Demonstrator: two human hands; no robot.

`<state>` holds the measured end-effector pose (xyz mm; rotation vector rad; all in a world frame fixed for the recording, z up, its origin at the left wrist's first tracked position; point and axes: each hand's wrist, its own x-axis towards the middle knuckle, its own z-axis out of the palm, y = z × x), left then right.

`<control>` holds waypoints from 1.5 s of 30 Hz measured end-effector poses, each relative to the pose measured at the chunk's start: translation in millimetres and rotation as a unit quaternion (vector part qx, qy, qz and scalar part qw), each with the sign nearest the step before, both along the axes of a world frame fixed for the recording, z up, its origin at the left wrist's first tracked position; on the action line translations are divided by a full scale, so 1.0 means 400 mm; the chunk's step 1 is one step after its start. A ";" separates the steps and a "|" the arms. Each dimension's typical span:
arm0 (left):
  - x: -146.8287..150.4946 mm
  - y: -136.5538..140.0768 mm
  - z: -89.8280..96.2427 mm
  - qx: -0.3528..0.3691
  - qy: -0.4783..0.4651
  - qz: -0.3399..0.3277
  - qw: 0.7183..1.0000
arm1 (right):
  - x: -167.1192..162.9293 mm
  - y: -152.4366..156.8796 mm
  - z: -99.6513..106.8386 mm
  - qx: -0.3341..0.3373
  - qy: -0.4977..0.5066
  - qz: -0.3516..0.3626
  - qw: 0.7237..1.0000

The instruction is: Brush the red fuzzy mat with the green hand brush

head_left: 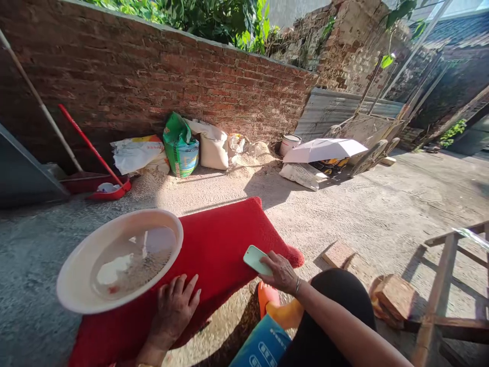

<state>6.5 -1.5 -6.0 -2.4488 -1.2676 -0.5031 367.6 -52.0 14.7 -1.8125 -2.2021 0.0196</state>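
A red mat or rug [223, 232] lies stretched out in front of me, raised above the ground. My right hand [280, 270] grips a pale green oblong thing [256, 259], by its look a scrubbing brush seen from its back, over the rug's near right part; its underside is hidden. Flat on the rug, with fingers spread, rests my left hand [176, 306], just beside a wide pale basin [72, 278]. The basin holds water with bright reflections and a small reddish spot at the bottom.
Along the brick wall [133, 81] stand a red dustpan [110, 192], a green sack [181, 153], a white sack [214, 148] and a pale umbrella [324, 149]. Bricks [395, 295] and a wooden frame [439, 285] are at right. A blue printed box or bag [263, 344] sits near my foot.
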 end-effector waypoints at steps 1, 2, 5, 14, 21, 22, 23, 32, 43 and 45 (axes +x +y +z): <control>0.001 0.001 -0.001 0.002 0.000 -0.001 1.000 | 0.019 -0.003 0.002 -0.006 -0.010 -0.024 1.000; 0.001 0.002 -0.002 0.003 -0.001 -0.001 1.000 | 0.047 -0.004 0.007 -0.018 -0.014 -0.074 0.997; -0.001 0.004 -0.007 0.009 -0.003 -0.005 1.000 | 0.142 -0.003 0.032 -0.059 -0.016 -0.281 0.958; -0.001 0.004 -0.012 0.016 -0.002 -0.008 1.000 | 0.019 0.126 0.074 -0.009 0.036 -0.243 0.969; -0.004 0.011 -0.025 0.005 -0.004 -0.007 1.000 | -0.258 0.195 0.036 -0.013 -0.012 0.036 0.999; -0.003 0.011 -0.024 0.003 -0.004 -0.005 1.000 | -0.270 0.195 0.035 -0.018 -0.021 0.050 0.998; -0.002 0.010 -0.021 0.000 -0.004 -0.004 1.000 | -0.272 0.195 0.036 -0.024 -0.029 0.048 0.998; 0.008 -0.002 0.004 -0.028 -0.011 0.006 1.000 | 0.059 0.169 0.083 -0.129 -0.003 -0.346 0.929; 0.016 -0.017 0.019 -0.080 -0.024 0.027 0.996 | -0.209 0.143 0.098 -0.081 -0.005 -0.054 0.995; 0.015 -0.018 0.020 -0.081 -0.023 0.029 0.996 | -0.299 0.111 0.088 -0.078 -0.010 0.050 0.996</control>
